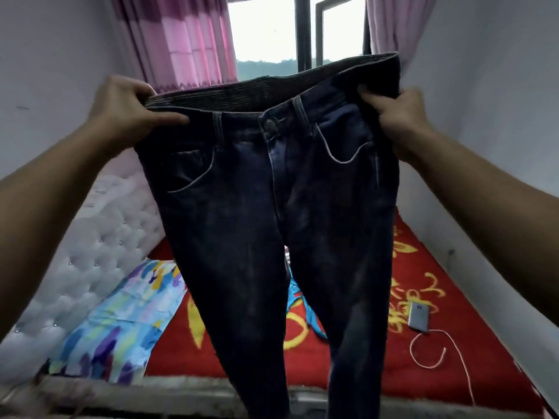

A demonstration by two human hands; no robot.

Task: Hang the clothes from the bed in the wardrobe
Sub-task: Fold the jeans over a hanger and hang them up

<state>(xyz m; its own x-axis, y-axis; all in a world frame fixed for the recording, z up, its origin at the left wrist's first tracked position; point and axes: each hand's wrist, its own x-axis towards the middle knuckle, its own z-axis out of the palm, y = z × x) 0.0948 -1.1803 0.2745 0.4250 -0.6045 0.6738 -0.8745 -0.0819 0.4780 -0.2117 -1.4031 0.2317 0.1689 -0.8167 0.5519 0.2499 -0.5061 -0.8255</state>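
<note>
denim jeans: dark blue, held up in the air by the waistband, front toward the camera, button fastened, both legs hanging loose above the bed.
left hand: grips the left end of the waistband, thumb lying along the front of the band, fingers curled over its top edge.
right hand: grips the right end of the waistband beside the pocket, fingers curled into the cloth.
waistband: pulled wide between the two hands, its ribbed inner lining showing; the back edge rises toward the right.
bed: below and behind the jeans, covered with a red blanket with a yellow flower pattern, running away toward the window.
headboard: pale tufted padding with small studs, along the left side of the bed.
patterned cloth: light blue with purple, yellow and green strokes, lying on the left part of the bed, against the headboard.
turquoise garment: on the red blanket, seen between the jeans' legs, mostly hidden.
phone: grey, flat on the right side of the bed.
cable: white, at the phone's near end, looping on the blanket and trailing toward the bed's near edge.
curtains: pink and purple bands, left of the window.
window: bright, dark frame, a green hill beyond.
</note>
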